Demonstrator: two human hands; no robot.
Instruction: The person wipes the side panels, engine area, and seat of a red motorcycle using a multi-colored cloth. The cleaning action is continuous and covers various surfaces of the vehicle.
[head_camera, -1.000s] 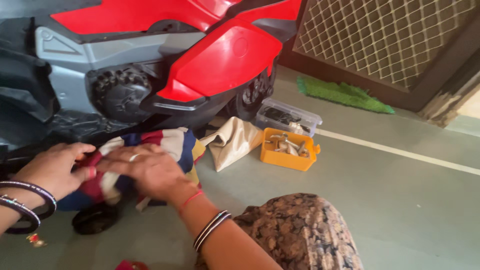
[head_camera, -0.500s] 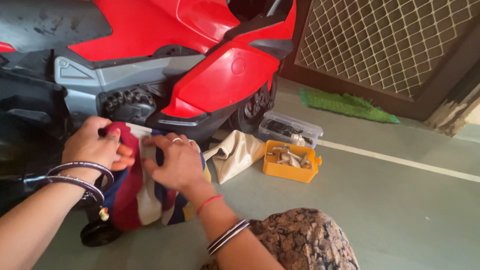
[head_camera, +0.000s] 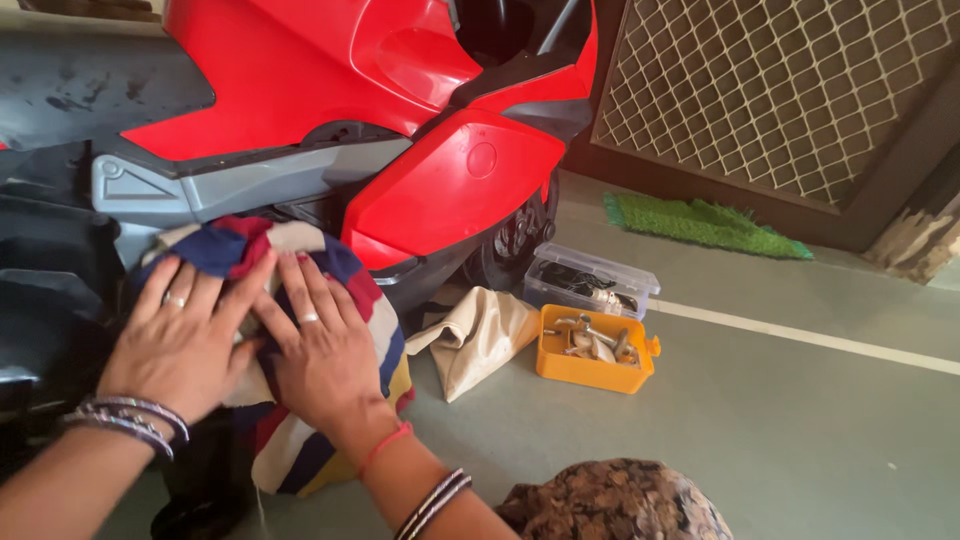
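Both hands moved up with the striped cloth (head_camera: 300, 440), now pressed against the toy motorbike's (head_camera: 420, 130) grey side panel. Left hand (head_camera: 180, 340) and right hand (head_camera: 320, 355) lie flat, fingers spread, palms pressing, not gripping. Cloth looks soft, light, floppy; best pinched at a bunched edge. Orange parts tray (head_camera: 595, 372) sits right of the bike.

A grey-green floor (head_camera: 800, 430) carries everything here, crossed by a pale line running off to the right. A red and grey toy motorbike (head_camera: 400, 150) stands on it at the left. Just beside its front wheel lies a crumpled beige bag (head_camera: 480, 340). Next to that bag sits an open orange box (head_camera: 595, 350) holding small metal parts, and touching it behind is a clear plastic box (head_camera: 590, 280). A green mat (head_camera: 700, 222) lies farther back, against the lattice door.
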